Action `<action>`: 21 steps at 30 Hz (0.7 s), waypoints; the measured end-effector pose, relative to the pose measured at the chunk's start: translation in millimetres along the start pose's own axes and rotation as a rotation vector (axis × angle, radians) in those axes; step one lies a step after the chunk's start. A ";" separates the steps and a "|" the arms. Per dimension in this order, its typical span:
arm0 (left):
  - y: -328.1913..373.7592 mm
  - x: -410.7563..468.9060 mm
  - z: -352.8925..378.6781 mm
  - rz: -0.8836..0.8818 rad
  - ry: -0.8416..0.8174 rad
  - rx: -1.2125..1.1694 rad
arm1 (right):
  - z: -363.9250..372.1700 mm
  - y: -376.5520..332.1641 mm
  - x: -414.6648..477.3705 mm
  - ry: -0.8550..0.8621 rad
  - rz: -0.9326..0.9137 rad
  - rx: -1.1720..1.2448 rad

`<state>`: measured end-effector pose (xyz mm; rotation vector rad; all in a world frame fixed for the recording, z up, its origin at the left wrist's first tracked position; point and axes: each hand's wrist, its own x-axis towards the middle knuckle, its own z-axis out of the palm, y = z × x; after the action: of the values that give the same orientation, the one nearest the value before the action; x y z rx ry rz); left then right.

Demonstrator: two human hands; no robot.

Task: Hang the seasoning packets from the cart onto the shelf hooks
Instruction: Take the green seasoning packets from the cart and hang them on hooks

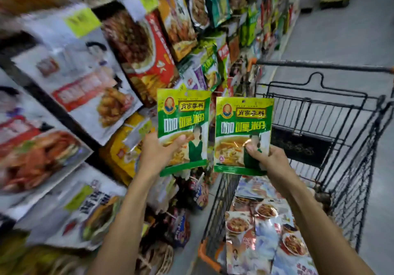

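Observation:
I hold two identical green curry powder packets upright side by side in front of me. My left hand (157, 153) grips the lower edge of the left packet (183, 121). My right hand (263, 157) pinches the lower right part of the right packet (243, 125). Each packet has a small hang hole at its top. The black wire cart (319, 125) stands to my right, with several seasoning packets (262, 228) lying in its basket. The shelf of hanging packets (89, 87) fills the left side; its hooks are hidden behind blurred packets.
Rows of hanging packets run along the aisle to the far end (245, 19). Grey floor (341, 29) stretches to the right of the shelving. The cart's handle (319, 64) crosses behind the packets. Lower shelf goods (174, 221) sit between me and the cart.

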<state>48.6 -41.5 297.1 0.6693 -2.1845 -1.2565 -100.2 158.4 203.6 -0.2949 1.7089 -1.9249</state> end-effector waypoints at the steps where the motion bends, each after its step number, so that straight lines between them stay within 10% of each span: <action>1: 12.6 -10.8 -21.1 0.022 0.050 -0.008 | 15.1 -12.6 -5.0 -0.041 -0.030 -0.014; 21: 193.3 -225.3 -317.6 0.227 0.911 0.067 | 286.3 -226.0 -150.2 -0.858 -0.515 0.128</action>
<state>393.5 -7.0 559.5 0.7890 -1.4783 -0.5737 111.5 5.4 499.3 -1.3858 0.9760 -1.7974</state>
